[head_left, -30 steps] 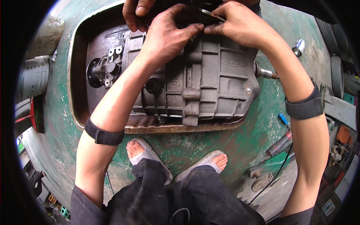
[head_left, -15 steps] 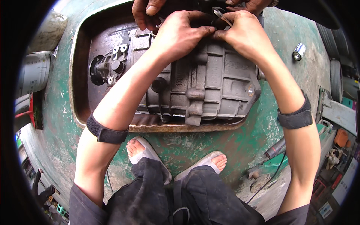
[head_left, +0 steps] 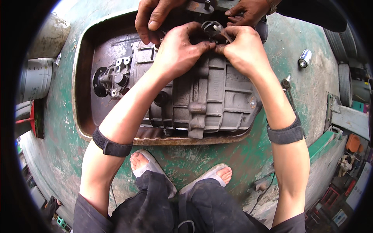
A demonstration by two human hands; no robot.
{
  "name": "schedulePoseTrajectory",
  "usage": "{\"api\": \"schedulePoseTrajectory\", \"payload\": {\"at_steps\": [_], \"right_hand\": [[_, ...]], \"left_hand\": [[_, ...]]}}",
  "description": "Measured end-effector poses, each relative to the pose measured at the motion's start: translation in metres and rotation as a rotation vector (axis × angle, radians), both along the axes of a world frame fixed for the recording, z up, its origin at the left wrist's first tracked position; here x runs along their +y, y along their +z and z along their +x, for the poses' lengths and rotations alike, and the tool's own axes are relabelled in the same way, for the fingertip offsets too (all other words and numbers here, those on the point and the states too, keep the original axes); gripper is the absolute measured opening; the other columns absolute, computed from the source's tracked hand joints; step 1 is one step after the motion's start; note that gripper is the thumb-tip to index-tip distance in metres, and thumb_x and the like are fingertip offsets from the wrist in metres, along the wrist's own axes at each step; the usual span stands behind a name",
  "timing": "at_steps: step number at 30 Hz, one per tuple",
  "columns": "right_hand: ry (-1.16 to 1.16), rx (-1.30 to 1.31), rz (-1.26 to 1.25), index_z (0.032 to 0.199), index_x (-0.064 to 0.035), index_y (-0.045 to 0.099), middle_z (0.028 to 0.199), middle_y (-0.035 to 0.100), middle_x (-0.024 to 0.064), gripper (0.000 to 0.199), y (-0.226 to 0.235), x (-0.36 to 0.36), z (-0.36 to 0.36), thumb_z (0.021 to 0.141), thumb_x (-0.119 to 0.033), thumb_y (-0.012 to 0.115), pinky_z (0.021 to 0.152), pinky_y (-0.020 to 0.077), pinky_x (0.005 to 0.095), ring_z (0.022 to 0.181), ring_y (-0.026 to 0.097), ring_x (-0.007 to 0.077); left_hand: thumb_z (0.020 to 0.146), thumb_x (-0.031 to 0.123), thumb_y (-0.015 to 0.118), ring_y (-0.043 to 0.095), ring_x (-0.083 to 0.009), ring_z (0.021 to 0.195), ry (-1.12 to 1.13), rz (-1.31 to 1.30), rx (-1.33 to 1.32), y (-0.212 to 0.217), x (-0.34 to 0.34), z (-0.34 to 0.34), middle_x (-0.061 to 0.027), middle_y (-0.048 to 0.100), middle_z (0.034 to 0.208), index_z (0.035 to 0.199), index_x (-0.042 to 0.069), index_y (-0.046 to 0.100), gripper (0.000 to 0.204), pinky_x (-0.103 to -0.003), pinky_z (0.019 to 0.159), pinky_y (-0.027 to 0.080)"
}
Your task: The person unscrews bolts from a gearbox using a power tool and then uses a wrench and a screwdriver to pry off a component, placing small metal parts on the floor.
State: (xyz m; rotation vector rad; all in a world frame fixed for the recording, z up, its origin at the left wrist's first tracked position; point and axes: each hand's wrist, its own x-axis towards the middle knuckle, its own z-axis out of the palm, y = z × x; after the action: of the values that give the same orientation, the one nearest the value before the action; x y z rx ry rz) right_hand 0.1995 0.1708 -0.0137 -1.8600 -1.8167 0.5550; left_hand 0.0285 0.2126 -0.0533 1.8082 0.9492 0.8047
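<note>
A grey cast-metal gearbox (head_left: 217,99) lies on its side in a rusty metal tray (head_left: 83,128), a flange at its left end. Both my hands meet over its far edge. My left hand (head_left: 176,52) is closed, with thumb and forefinger drawn together; whatever they pinch is hidden. My right hand (head_left: 246,48) is closed too, with a slim pale piece (head_left: 222,32) sticking up from its grip beside a dark ring-like loop (head_left: 209,26). Another person's hands work opposite: one hand (head_left: 159,17) next to my left, the other hand (head_left: 248,13) beyond my right.
A spray can (head_left: 305,58) lies on the green floor to the right. A ratchet-like tool (head_left: 286,87) is partly behind my right forearm. Buckets (head_left: 37,77) stand at the left, tyres (head_left: 345,83) at the far right. My sandalled feet (head_left: 155,171) are close to the tray's near edge.
My right hand has shifted left and slightly down, with the pale piece. The other person's right-side hand has come further into view, and the dark loop now shows more clearly.
</note>
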Motion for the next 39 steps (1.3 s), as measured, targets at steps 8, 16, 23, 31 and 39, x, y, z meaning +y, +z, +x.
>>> {"api": "schedulePoseTrajectory", "payload": {"at_steps": [8, 16, 23, 31, 39], "right_hand": [[0.292, -0.224, 0.061, 0.103, 0.0015, 0.072, 0.093, 0.067, 0.027, 0.029, -0.005, 0.006, 0.016, 0.082, -0.019, 0.068, 0.085, 0.0509, 0.0426, 0.092, 0.066, 0.0392], [0.195, -0.037, 0.005, 0.098, 0.0015, 0.073, 0.086, 0.067, 0.0266, 0.025, -0.004, 0.005, 0.017, 0.081, -0.017, 0.068, 0.082, 0.0511, 0.0416, 0.086, 0.066, 0.0387], [0.173, -0.118, 0.199, 0.092, 0.001, 0.073, 0.086, 0.068, 0.0239, 0.023, -0.01, 0.0, 0.009, 0.074, -0.009, 0.065, 0.081, 0.053, 0.042, 0.087, 0.067, 0.0377], [0.154, -0.128, 0.244, 0.096, 0.002, 0.073, 0.088, 0.068, 0.0226, 0.026, -0.015, -0.004, 0.007, 0.074, -0.008, 0.062, 0.087, 0.0522, 0.0417, 0.09, 0.067, 0.0379], [0.257, -0.231, -0.009, 0.098, 0.0024, 0.072, 0.089, 0.067, 0.0267, 0.026, 0.005, 0.011, 0.011, 0.078, -0.012, 0.065, 0.085, 0.0506, 0.0409, 0.092, 0.066, 0.0378]], "left_hand": [[0.087, 0.017, 0.073, 0.065, -0.0157, 0.094, 0.01, 0.057, 0.038, 0.001, -0.004, -0.001, -0.0132, 0.072, 0.101, 0.111, -0.004, 0.064, 0.034, -0.029, 0.088, 0.049], [0.085, 0.016, 0.075, 0.067, -0.0152, 0.093, -0.002, 0.037, 0.024, -0.005, -0.001, -0.001, -0.0113, 0.073, 0.1, 0.11, -0.002, 0.067, 0.032, -0.028, 0.087, 0.051], [0.083, 0.017, 0.076, 0.068, -0.0151, 0.091, -0.005, 0.023, 0.007, -0.006, -0.001, -0.002, -0.011, 0.074, 0.098, 0.109, -0.001, 0.069, 0.031, -0.028, 0.085, 0.051], [0.084, 0.012, 0.077, 0.065, -0.0102, 0.092, -0.009, 0.09, -0.023, -0.011, -0.003, -0.002, -0.007, 0.073, 0.1, 0.111, -0.002, 0.068, 0.031, -0.026, 0.087, 0.051], [0.084, 0.014, 0.075, 0.066, -0.0106, 0.087, -0.002, 0.029, -0.087, -0.011, -0.005, -0.003, -0.0095, 0.074, 0.095, 0.111, 0.001, 0.069, 0.03, -0.026, 0.083, 0.05]]}}
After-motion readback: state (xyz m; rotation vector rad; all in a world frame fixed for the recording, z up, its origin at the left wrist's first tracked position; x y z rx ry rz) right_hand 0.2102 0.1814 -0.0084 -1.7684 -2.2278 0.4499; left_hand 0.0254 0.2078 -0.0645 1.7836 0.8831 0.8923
